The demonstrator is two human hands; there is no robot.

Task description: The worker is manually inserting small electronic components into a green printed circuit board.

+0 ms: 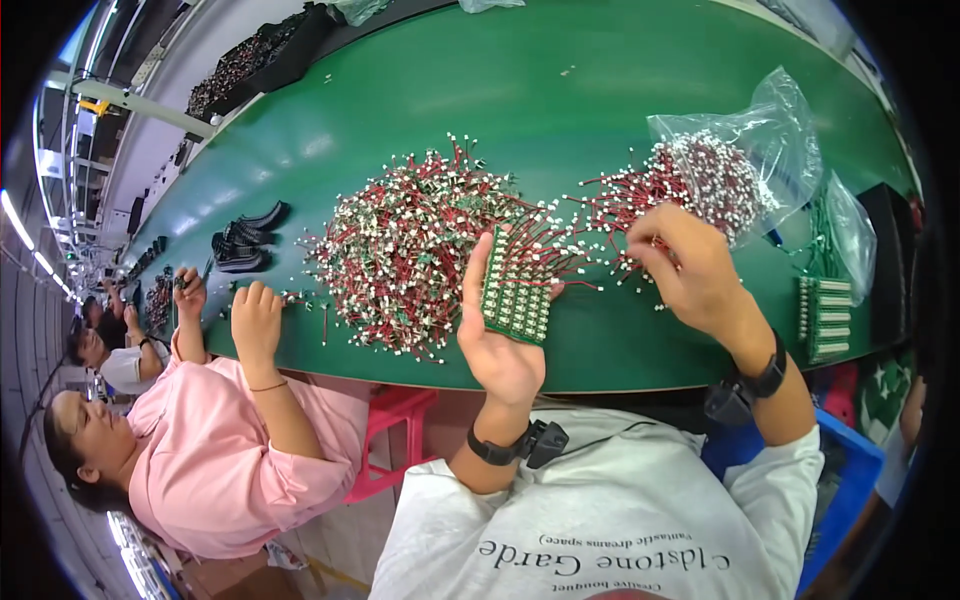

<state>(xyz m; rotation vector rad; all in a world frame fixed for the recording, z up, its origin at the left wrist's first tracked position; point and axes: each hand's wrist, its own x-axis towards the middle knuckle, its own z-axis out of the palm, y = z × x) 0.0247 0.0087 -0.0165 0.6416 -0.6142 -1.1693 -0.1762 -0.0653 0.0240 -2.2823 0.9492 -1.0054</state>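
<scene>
My left hand (503, 362) grips a green circuit board panel (515, 308) by its edges, tilted up over the table's near side. Rows of small pale parts cover the panel, and red wires with white connectors stand out from its upper part. My right hand (688, 268) is bent at the near side of a heap of red wires with white connectors (690, 175). Its fingers are curled together; whatever is between them is hidden or too small to name. Left of the panel lies a large pile of small boards with red wires (405, 265).
A clear plastic bag (775, 135) partly covers the wire heap. At right stand stacked green panels (828, 315) and a black box (890, 260). A co-worker in pink (235, 450) works at left, near black curved parts (243, 245). Green tabletop (480, 90) stretches beyond the piles.
</scene>
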